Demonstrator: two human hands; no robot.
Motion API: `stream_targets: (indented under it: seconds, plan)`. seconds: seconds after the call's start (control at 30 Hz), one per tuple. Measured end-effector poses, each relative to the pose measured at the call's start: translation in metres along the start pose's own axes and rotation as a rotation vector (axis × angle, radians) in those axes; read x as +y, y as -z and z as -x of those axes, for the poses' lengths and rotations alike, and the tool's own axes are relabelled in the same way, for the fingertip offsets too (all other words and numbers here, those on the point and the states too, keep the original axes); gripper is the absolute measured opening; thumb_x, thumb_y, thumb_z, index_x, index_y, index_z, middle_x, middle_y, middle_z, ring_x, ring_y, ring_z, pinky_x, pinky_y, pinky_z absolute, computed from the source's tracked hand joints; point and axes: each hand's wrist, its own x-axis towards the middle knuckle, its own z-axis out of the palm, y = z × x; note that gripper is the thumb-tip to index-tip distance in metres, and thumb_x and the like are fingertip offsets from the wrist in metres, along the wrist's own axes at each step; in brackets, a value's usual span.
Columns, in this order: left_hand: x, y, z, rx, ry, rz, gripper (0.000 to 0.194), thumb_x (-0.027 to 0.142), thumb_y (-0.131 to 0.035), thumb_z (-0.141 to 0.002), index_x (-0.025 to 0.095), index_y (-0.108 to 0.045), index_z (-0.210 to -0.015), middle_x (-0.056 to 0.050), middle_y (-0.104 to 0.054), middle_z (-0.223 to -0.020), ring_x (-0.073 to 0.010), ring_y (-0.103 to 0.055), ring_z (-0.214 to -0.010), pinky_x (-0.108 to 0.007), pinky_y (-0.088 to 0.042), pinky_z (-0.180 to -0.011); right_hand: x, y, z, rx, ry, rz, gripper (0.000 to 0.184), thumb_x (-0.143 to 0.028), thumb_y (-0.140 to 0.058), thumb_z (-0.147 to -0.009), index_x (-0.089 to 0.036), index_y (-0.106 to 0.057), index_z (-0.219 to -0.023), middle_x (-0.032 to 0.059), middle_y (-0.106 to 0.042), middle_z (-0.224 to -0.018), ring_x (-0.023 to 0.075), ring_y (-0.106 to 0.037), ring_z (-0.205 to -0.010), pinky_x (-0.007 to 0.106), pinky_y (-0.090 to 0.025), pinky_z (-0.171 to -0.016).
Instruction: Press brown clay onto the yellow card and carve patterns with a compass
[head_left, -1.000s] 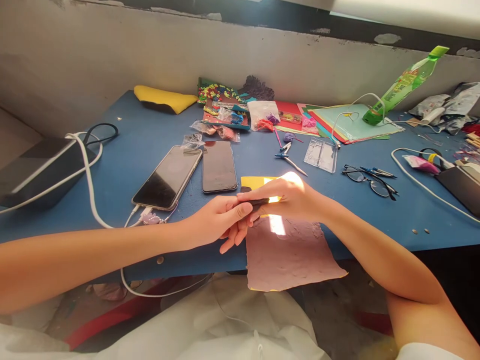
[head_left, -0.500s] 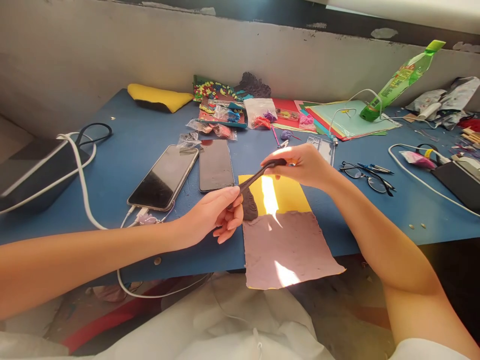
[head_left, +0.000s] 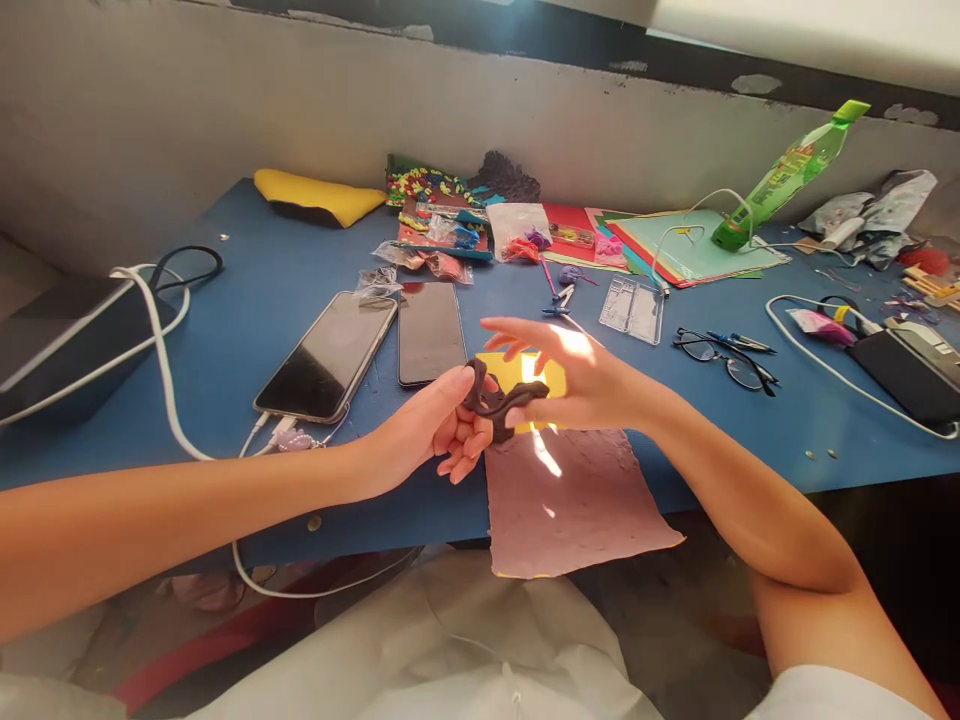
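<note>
My left hand (head_left: 450,425) pinches a strip of dark modelling clay (head_left: 499,400) between thumb and fingers. The strip is bent into a curved loop. From the right comes my right hand (head_left: 574,380), its fingers stretched apart above the clay and its thumb tip at the strip's right end. Below both hands lies a yellow sheet (head_left: 555,368), its lower part covered by a flat layer of greyish-pink clay (head_left: 577,500) that overhangs the table's front edge. My hands and the strip hide the sheet's left upper part.
Two phones (head_left: 326,355) (head_left: 433,330) lie left of the sheet on the blue table (head_left: 217,350), one with a white cable. Glasses (head_left: 727,358), a clear case (head_left: 632,308) and a power bank (head_left: 904,370) lie right. Clay packets (head_left: 450,265), coloured sheets (head_left: 697,250) and a tilted green bottle (head_left: 791,180) stand behind.
My right hand has let go of the clay strip's far end, spread its fingers and come down nearer my left hand. The strip went from stretched straight to curled.
</note>
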Motion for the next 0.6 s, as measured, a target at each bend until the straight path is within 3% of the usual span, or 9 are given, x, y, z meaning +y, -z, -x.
stream_targets:
  seconds: [0.1, 0.23, 0.37, 0.47, 0.6]
  plan:
    - [0.005, -0.003, 0.002, -0.032, 0.028, -0.086, 0.053, 0.067, -0.055, -0.08, 0.019, -0.045, -0.101, 0.005, -0.057, -0.064, -0.0092, -0.053, -0.041, -0.02, -0.029, -0.035, -0.014, -0.01, 0.001, -0.124, -0.015, 0.021, 0.07, -0.04, -0.069, -0.081, -0.019, -0.042, -0.142, 0.01, -0.062, -0.119, 0.0184, -0.06, -0.101, 0.031, -0.053, -0.084]
    - [0.009, -0.005, 0.005, -0.163, 0.07, -0.274, 0.043, 0.058, -0.061, -0.08, 0.017, -0.05, -0.084, 0.004, -0.054, -0.058, -0.0085, -0.051, -0.043, -0.019, -0.028, -0.035, -0.019, -0.014, -0.002, -0.215, 0.038, 0.004, 0.048, -0.03, -0.063, -0.087, -0.017, -0.053, -0.132, 0.0089, -0.066, -0.111, 0.016, -0.062, -0.091, 0.027, -0.053, -0.076]
    - [0.008, -0.004, 0.005, -0.195, 0.1, -0.344, 0.043, 0.056, -0.053, -0.087, 0.018, -0.045, -0.068, 0.005, -0.047, -0.049, -0.0074, -0.048, -0.041, -0.02, -0.038, -0.041, -0.014, -0.015, -0.001, -0.153, 0.113, 0.03, 0.029, -0.032, -0.06, -0.089, -0.018, -0.064, -0.114, 0.0047, -0.072, -0.094, 0.0152, -0.063, -0.081, 0.027, -0.051, -0.072]
    - [0.008, -0.003, 0.005, -0.175, 0.108, -0.24, 0.048, 0.065, -0.051, -0.084, 0.019, -0.042, -0.071, 0.009, -0.039, -0.051, -0.0061, -0.045, -0.036, -0.019, -0.033, -0.036, -0.011, -0.016, 0.001, -0.048, 0.101, 0.066, 0.02, -0.034, -0.06, -0.09, -0.016, -0.067, -0.095, 0.003, -0.069, -0.079, 0.0122, -0.06, -0.069, 0.024, -0.047, -0.064]
    - [0.008, -0.004, 0.004, -0.134, 0.119, -0.203, 0.05, 0.068, -0.051, -0.082, 0.02, -0.042, -0.076, 0.01, -0.037, -0.051, -0.0066, -0.047, -0.035, -0.016, -0.022, -0.032, -0.009, -0.013, 0.0, -0.005, 0.089, 0.086, 0.035, -0.041, -0.051, -0.094, -0.015, -0.062, -0.075, -0.0003, -0.058, -0.062, 0.0079, -0.047, -0.056, 0.02, -0.038, -0.053]
